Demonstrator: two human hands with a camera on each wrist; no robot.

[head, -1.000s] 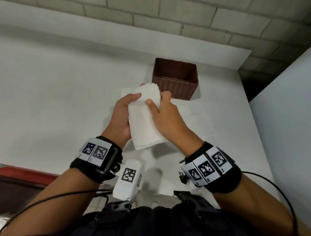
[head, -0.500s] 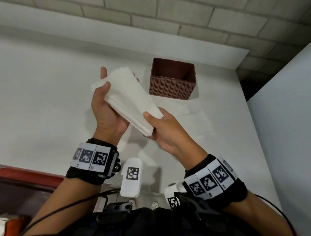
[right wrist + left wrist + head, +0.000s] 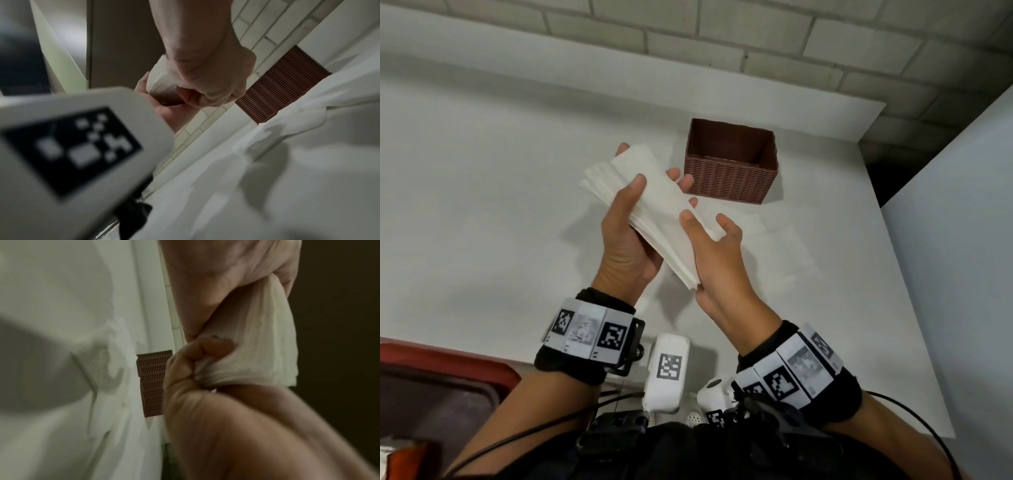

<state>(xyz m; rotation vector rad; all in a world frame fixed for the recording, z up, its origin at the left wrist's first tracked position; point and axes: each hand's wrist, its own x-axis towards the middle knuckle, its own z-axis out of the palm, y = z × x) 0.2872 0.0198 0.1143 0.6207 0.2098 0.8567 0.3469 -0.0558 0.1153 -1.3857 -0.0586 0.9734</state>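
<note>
A stack of white paper napkins [image 3: 661,209] is held above the white table [image 3: 482,205], slanting from upper left to lower right. My left hand [image 3: 643,186] grips its far part, thumb on top and fingers underneath. My right hand [image 3: 705,224] grips the near right end, thumb on top and fingers curled round the edge. The left wrist view shows the napkins [image 3: 257,345] pinched by the right hand's fingers [image 3: 205,350]. A brown woven basket [image 3: 732,171] stands just beyond the hands; what I see of its inside is bare.
Flat white napkins [image 3: 777,250] lie on the table right of my hands, in front of the basket. A brick wall runs behind the table, and a white panel [image 3: 962,240] stands at the right. A red-edged object [image 3: 448,370] sits at the lower left.
The stack has turned from lying straight away from me to slanting up-left. My right hand moved from the stack's side to its near end, then slid up over it.
</note>
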